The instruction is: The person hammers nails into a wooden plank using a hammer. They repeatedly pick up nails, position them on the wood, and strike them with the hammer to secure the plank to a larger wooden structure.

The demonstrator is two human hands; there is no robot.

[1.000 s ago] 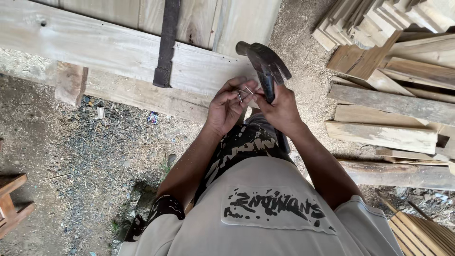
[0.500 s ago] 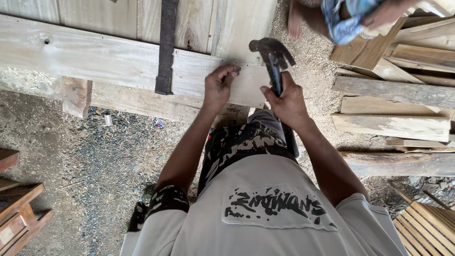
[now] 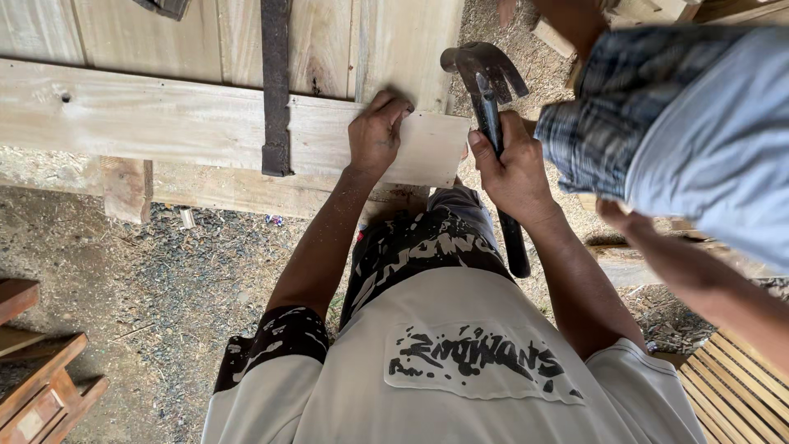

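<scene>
My left hand (image 3: pixel 376 134) rests on the pale wooden plank (image 3: pixel 164 123), its fingers pinched together at the plank's upper edge near the right end; any nail held there is too small to see. My right hand (image 3: pixel 511 168) grips the dark handle of a claw hammer (image 3: pixel 493 90), whose head stands just right of the plank's end, claws pointing right. A dark metal strap (image 3: pixel 274 90) runs down across the boards left of my left hand.
Another person in a blue shirt and checked shorts (image 3: pixel 657 115) leans in from the upper right, an arm (image 3: pixel 699 279) reaching past my right elbow. Sawdust and gravel cover the ground. Brown wooden furniture parts (image 3: pixel 33 386) lie lower left; a slatted panel (image 3: pixel 740 395) lower right.
My left hand moved from in front of me, where it held nails, up onto the plank. The hammer rose beside the plank's end. Another person came in from the upper right, hiding the stacked boards.
</scene>
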